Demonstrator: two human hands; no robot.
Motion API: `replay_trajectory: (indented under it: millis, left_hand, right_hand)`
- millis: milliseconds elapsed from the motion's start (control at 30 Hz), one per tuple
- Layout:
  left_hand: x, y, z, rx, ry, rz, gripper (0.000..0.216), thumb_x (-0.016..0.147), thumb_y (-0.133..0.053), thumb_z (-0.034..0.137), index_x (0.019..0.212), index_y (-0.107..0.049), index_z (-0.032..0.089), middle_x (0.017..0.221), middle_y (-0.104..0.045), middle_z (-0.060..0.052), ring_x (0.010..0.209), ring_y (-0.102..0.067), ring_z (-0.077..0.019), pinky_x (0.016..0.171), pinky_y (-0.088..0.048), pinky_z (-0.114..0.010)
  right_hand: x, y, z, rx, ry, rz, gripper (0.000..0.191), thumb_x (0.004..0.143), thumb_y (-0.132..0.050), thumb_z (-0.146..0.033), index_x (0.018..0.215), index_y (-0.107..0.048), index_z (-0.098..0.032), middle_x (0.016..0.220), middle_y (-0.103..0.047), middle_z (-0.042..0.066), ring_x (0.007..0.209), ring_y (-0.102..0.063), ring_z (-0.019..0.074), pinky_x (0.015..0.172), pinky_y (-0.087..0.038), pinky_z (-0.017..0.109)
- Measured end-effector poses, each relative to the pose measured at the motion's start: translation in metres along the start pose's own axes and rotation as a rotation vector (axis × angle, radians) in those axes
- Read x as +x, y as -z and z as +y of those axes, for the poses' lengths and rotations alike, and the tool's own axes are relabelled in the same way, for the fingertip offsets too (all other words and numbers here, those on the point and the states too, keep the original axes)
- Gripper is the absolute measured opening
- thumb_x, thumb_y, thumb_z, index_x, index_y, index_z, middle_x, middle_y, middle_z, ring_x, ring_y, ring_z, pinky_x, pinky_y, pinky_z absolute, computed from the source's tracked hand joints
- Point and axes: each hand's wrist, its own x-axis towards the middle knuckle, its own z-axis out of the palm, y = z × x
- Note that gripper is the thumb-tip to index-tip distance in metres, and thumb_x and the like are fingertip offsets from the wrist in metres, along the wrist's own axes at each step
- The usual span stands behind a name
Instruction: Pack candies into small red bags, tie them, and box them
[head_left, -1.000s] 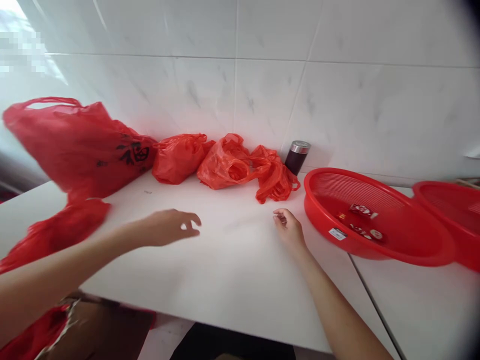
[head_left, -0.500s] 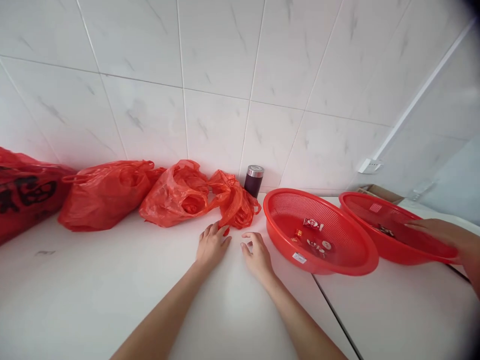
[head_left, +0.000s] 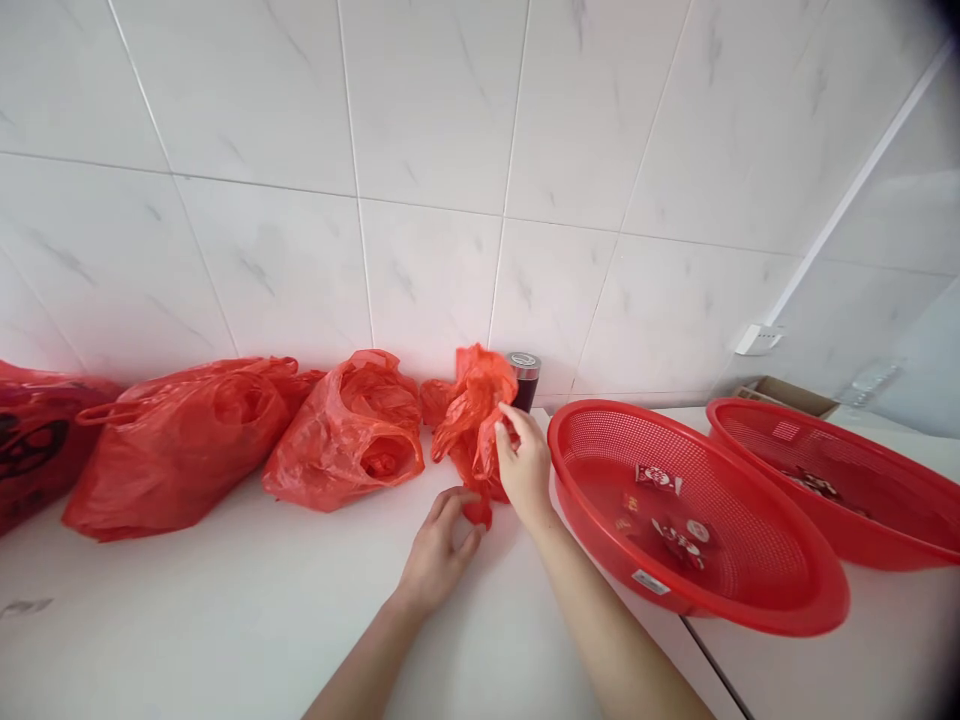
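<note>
A crumpled red plastic bag [head_left: 469, 420] stands bunched up on the white table in front of me. My right hand [head_left: 526, 465] is closed on its right side, thumb and fingers pinching the film. Low at the bag's near end, my left hand [head_left: 441, 550] has its curled fingers and thumb around a small red loop of it. Just left lies a fuller red plastic bag [head_left: 341, 435], its mouth facing me. Behind the bunched bag is a dark cup with a silver lid [head_left: 523, 370], partly hidden.
Two red plastic baskets stand at right; the near basket [head_left: 574, 510] holds several small wrapped packets [head_left: 660, 480], the far basket [head_left: 900, 545] some dark-and-white packets. More red bags [head_left: 180, 450] line the left. A tiled wall [head_left: 427, 270] closes the back; a cardboard box [head_left: 795, 395] sits behind the baskets.
My right hand has moved up and taken hold of the bunched bag, which now stands taller. The view has shifted. Another person's hand has left the far basket.
</note>
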Motion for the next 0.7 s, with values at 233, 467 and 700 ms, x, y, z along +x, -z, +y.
replay_trajectory:
  millis: [233, 467, 700]
  left_hand:
    - [0.001, 0.0, -0.006, -0.116, 0.121, 0.15, 0.04, 0.092, -0.048, 0.04, 0.13, -0.043, 0.028, 0.134, -0.047, -0.008, 0.109, -0.057, -0.0214, 0.091, -0.049, -0.04]
    - [-0.013, -0.016, 0.045, -0.302, -0.021, 0.104, 0.076, 0.08, -0.067, 0.039, 0.145, -0.029, 0.032, 0.147, -0.04, -0.009, 0.119, -0.053, -0.0241, 0.099, -0.044, -0.04]
    - [-0.02, 0.004, 0.076, -0.532, 0.188, 0.072, 0.035, 0.078, -0.066, 0.044, 0.099, -0.068, 0.016, 0.086, -0.071, -0.005, 0.075, -0.064, -0.0184, 0.073, -0.05, -0.03]
  right_hand:
    - [-0.021, 0.049, -0.035, 0.329, -0.056, 0.079, 0.024, 0.088, -0.057, -0.032, 0.11, -0.057, -0.022, 0.114, -0.06, 0.008, 0.105, -0.059, 0.0182, 0.087, -0.052, 0.032]
    - [-0.068, 0.109, -0.046, 0.336, -0.143, -0.027, 0.02, 0.089, -0.055, -0.03, 0.107, -0.051, -0.024, 0.101, -0.057, 0.004, 0.091, -0.06, 0.0149, 0.076, -0.052, 0.027]
    - [-0.101, 0.17, -0.049, 0.386, -0.221, -0.064, 0.02, 0.091, -0.053, -0.039, 0.099, -0.044, -0.024, 0.081, -0.056, -0.001, 0.058, -0.055, 0.0109, 0.054, -0.048, 0.024]
